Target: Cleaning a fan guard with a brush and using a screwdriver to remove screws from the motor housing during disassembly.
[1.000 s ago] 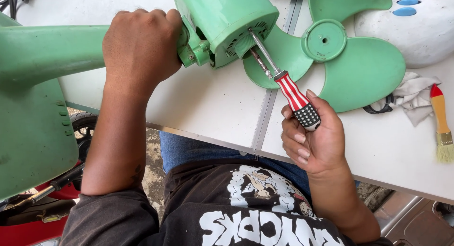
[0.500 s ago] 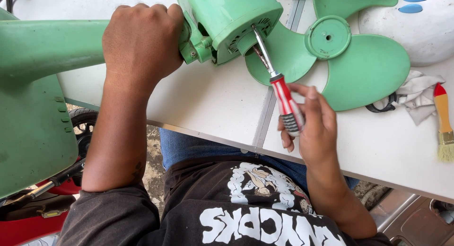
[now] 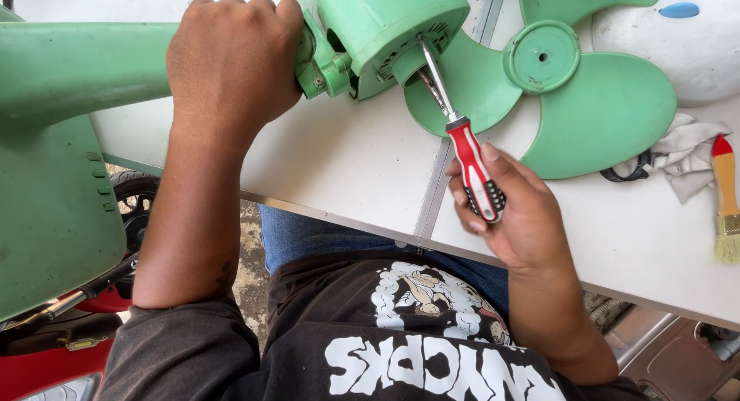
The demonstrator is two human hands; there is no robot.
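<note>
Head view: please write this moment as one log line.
left hand: grips fan neck | right hand: holds screwdriver | tip: at motor housing

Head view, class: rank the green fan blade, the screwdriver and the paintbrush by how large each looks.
1. green fan blade
2. screwdriver, partly covered by the right hand
3. paintbrush, cut off by the frame edge, so unsure
</note>
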